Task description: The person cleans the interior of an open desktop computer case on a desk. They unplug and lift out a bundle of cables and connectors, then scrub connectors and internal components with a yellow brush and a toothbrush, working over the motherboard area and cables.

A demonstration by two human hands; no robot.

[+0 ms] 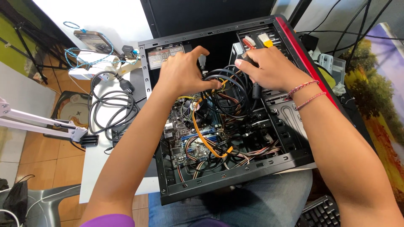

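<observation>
An open black computer case with a red side edge lies flat in front of me, its motherboard and tangled wiring exposed. My left hand reaches into the upper middle of the case and pinches a black cable from a looped bundle. My right hand, with two thin bracelets at the wrist, grips the same bundle of black cables at the upper right. An orange flat cable curves over the motherboard below both hands. White and yellow connectors sit just above my right hand.
A coiled black power cord and a blue cable lie on the white table left of the case. A white lamp arm juts in from the left. A black keyboard shows at the bottom right.
</observation>
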